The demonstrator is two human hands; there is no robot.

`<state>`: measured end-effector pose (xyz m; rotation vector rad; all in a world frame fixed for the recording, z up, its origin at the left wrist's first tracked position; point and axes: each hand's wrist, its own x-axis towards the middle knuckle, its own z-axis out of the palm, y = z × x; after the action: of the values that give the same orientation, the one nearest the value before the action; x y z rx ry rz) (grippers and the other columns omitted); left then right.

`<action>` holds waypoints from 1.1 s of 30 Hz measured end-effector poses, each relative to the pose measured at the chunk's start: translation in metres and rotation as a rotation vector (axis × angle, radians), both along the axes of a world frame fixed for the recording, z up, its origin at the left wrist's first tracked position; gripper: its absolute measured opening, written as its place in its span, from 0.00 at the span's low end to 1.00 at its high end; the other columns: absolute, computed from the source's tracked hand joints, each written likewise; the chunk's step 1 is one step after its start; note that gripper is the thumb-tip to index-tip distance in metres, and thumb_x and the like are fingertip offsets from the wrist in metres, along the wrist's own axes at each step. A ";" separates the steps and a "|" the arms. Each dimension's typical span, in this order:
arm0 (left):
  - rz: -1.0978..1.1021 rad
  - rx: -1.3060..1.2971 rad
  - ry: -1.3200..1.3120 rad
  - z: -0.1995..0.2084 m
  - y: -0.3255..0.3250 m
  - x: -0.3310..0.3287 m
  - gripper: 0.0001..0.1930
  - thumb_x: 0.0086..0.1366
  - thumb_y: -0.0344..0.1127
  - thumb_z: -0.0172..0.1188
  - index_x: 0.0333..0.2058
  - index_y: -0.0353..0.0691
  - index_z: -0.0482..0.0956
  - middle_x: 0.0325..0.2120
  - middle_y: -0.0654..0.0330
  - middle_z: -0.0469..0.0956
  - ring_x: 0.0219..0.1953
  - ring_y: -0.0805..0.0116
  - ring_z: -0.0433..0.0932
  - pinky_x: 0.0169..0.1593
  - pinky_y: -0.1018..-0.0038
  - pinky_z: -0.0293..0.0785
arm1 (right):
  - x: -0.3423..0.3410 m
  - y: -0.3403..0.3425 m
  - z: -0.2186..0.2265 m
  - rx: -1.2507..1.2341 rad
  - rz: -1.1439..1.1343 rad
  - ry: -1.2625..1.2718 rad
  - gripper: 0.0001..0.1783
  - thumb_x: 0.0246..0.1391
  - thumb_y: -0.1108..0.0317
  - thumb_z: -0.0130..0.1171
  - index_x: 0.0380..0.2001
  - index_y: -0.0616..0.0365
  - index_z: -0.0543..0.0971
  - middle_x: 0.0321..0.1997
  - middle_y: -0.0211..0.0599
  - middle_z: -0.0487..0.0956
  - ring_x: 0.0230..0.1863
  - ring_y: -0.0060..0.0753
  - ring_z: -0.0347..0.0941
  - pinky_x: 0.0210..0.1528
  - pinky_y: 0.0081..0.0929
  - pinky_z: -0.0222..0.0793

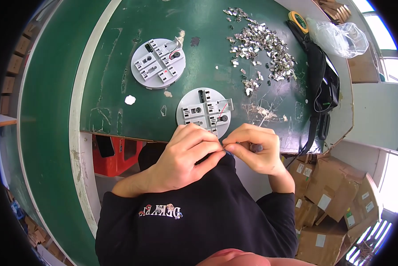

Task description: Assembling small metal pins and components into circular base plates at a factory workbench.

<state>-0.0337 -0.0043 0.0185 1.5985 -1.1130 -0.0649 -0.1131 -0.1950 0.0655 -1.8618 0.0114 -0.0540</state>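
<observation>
My left hand (188, 153) and my right hand (256, 150) meet in front of my chest at the table's near edge, their fingertips pinched together. Whatever small piece lies between them is too hidden to name. Tucked in my right hand is a slim screwdriver (256, 147); its dark handle end shows by the palm and its thin shaft points away. Just beyond my fingers lies a round grey plastic base (188, 99) with raised slots, a black round part and a red wire. My left fingers overlap its near rim.
A second round grey base (139, 75) lies farther left on the green table (114, 88). Many small shiny metal clips (263, 40) are heaped at the far right. Beside them are a black bag (323, 75), a tape measure (298, 21) and a clear plastic bag (343, 39).
</observation>
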 end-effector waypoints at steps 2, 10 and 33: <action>0.012 -0.028 0.018 -0.002 0.000 -0.003 0.10 0.51 0.24 0.70 0.32 0.38 0.80 0.34 0.66 0.79 0.37 0.66 0.73 0.44 0.71 0.66 | -0.002 0.002 0.001 -0.025 0.016 -0.025 0.07 0.46 0.84 0.65 0.29 0.63 0.85 0.30 0.33 0.82 0.20 0.14 0.63 0.22 0.12 0.53; 0.051 0.044 -0.054 0.001 0.005 0.008 0.16 0.49 0.27 0.72 0.38 0.37 0.81 0.45 0.59 0.78 0.46 0.60 0.74 0.52 0.66 0.69 | -0.007 -0.004 0.005 -0.085 -0.100 0.051 0.07 0.47 0.84 0.64 0.30 0.62 0.85 0.31 0.30 0.83 0.20 0.14 0.59 0.23 0.12 0.51; 0.076 0.370 -0.077 -0.019 0.003 0.026 0.48 0.48 0.40 0.77 0.64 0.30 0.61 0.67 0.39 0.54 0.66 0.40 0.57 0.67 0.51 0.58 | -0.001 -0.011 -0.003 -0.163 -0.267 0.237 0.06 0.52 0.80 0.62 0.34 0.61 0.84 0.45 0.31 0.86 0.23 0.11 0.57 0.26 0.10 0.52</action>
<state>-0.0079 -0.0010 -0.0003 1.9857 -1.1445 -0.1683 -0.1143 -0.2061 0.0624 -2.0099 0.4306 -0.0193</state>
